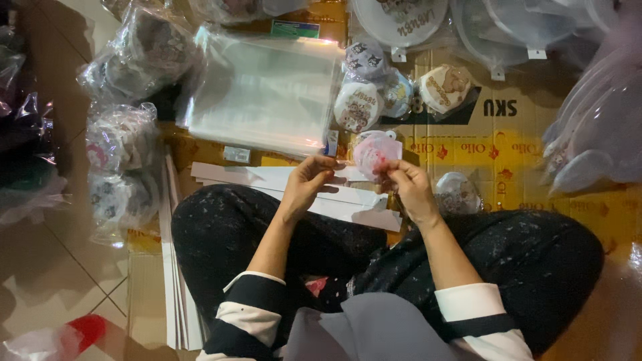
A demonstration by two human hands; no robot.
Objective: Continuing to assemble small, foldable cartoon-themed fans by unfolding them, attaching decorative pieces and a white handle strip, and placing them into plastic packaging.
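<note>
Pink round item (374, 155) pinched by both hands (309, 177) (406, 182), clear bag stack (264, 93) behind.

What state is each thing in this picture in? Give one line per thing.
Small round pink item in a clear wrapper: held up between both hands.
Left hand: gripping the wrapper's edge.
Right hand: pinching the pink item.
Stack of clear plastic bags: lying flat, untouched.
Round printed items: wrapped, lying loose on the cardboard.
White paper strips: lying flat under the hands.
Flattened cardboard: spread on the floor.
</note>
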